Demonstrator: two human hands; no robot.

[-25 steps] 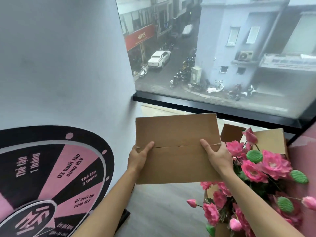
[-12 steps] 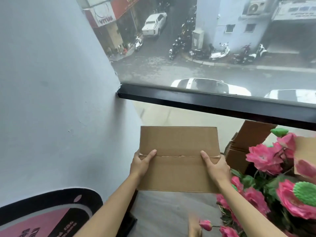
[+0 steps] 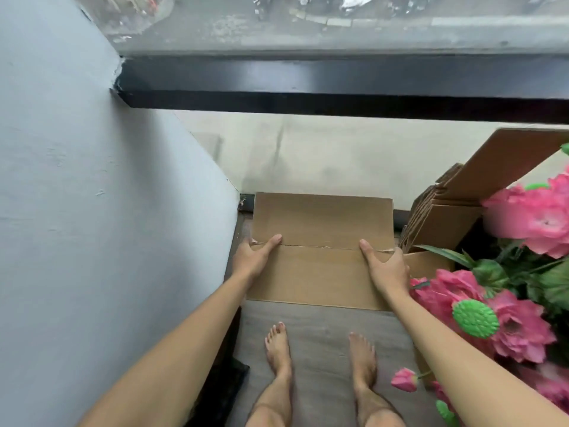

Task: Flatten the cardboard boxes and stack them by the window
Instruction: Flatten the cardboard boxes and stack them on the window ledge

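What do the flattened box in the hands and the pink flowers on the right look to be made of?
Flattened box: brown corrugated cardboard, matte and unprinted, going by its creased fold line and torn tape remnants at the seam. The left hand and right hand grip its side edges.
Pink flowers: probably artificial, fabric or plastic. The colour is very uniform and the green seed pods look moulded, but the look alone leaves it open.

We stand barefoot in an upper-floor room of a city building, probably a small shop or studio rather than a home. A floor-length window with a black frame looks down on a street lined with parked motorbikes. Grey plank flooring, a pale blue wall, artificial pink flowers and spare cardboard boxes crowd the corner.
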